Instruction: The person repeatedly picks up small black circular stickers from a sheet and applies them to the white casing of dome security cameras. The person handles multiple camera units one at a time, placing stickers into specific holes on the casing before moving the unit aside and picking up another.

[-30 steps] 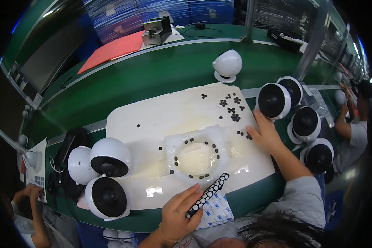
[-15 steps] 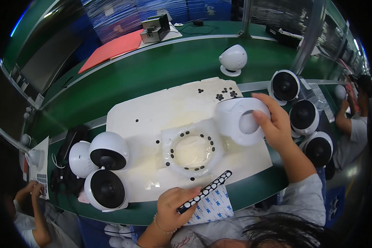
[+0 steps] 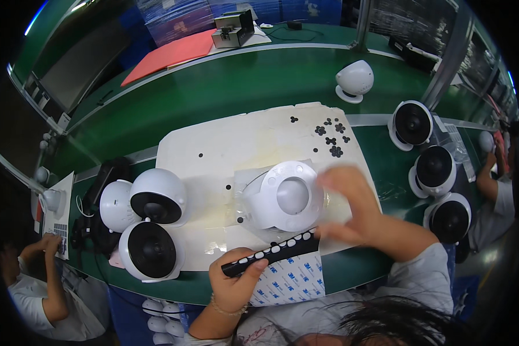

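My left hand grips a black strip with a row of white round spots, slanting up to the right. Below it hangs a white sheet with blue print; whether my fingers also hold this is hidden. In the middle of the board, a white round-bodied camera lies with its ring-shaped base turned up, on the clear padded ring. My right hand, slightly blurred, is open at the base's right side, fingers and thumb apart. Its thumb is close to the strip's far end.
Several white cameras with black fronts stand left and right of the pale board. Another camera sits on the green bench farther back. Small black pads lie in clusters on the board. Co-workers sit at both sides.
My right hand has set the camera down base-up on the padded ring and let go of it. The strip in my left hand has tilted flatter, close to the camera.
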Tool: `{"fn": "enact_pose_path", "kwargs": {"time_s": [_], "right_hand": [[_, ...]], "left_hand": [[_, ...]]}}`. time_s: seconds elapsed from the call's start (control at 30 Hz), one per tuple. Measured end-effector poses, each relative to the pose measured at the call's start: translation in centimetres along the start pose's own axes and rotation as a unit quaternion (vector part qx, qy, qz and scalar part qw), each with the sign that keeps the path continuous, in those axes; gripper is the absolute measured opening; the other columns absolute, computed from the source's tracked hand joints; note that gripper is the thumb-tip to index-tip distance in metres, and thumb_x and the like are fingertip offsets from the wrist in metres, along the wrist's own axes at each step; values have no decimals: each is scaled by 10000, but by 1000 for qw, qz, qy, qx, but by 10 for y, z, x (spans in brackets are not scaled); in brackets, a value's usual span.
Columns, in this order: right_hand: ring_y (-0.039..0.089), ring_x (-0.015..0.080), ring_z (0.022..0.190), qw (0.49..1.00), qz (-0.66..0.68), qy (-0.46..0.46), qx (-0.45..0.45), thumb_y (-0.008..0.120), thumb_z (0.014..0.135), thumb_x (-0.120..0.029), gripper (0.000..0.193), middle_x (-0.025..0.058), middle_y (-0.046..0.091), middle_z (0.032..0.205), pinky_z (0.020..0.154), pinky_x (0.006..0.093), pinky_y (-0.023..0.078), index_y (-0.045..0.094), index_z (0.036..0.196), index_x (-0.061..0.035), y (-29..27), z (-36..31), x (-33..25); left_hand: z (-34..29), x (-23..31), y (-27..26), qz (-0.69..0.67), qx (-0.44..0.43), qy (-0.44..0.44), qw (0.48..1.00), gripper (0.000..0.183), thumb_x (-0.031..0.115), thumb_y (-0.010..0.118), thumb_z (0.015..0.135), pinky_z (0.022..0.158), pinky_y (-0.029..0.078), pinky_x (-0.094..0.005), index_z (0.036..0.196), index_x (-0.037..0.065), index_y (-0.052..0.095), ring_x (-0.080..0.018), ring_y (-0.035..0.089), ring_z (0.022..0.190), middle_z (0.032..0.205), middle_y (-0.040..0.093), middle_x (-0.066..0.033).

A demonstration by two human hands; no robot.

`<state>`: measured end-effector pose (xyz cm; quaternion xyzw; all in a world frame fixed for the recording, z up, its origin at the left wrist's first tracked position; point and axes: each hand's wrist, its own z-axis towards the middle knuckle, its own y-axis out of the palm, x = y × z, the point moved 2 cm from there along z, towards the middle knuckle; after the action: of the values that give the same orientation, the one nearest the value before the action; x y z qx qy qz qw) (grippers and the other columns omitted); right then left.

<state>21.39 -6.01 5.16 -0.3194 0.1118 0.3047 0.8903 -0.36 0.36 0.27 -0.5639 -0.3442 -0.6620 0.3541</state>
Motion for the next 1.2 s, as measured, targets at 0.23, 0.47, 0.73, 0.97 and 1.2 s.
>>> {"fn": "enact_pose_path", "kwargs": {"time_s": [0.23,0.47,0.73,0.97,1.2], "right_hand": [[526,197,788,979,75,9,-189,693,700,-182,315,22,570,851,700,315,387,582,981,-97,4,-14,-17],[510,223,745,973,154,70,-159,667,724,-146,263,24,547,752,686,325,396,590,971,-95,1,-9,-16],[537,207,844,981,82,31,-175,661,710,-134,179,10,584,896,708,307,400,609,878,-101,-2,-7,-16],[541,206,908,985,73,-77,-134,665,703,-123,160,10,590,989,725,314,417,599,846,-92,-8,-7,-15],[571,209,859,909,273,257,-183,639,719,-96,247,67,596,989,750,305,445,579,956,-63,-16,-9,-11]], "left_hand": [[6,-3,5,-59,-36,53,996,133,-43,688,653,611,441,-300,739,-65,588,-207,560,648,708,599,-148],[10,-4,4,11,-43,156,987,149,-18,720,623,643,442,-325,724,-50,615,-236,561,637,664,611,-118],[11,-5,3,80,-52,219,971,144,-8,728,618,680,445,-343,716,-9,623,-211,577,602,660,623,-108],[11,-6,2,98,-56,216,970,148,-19,717,612,692,443,-349,721,0,619,-206,584,596,670,630,-108],[10,-5,1,102,-63,244,962,161,-47,689,582,692,442,-353,721,-6,621,-207,589,628,691,635,-112]]}}
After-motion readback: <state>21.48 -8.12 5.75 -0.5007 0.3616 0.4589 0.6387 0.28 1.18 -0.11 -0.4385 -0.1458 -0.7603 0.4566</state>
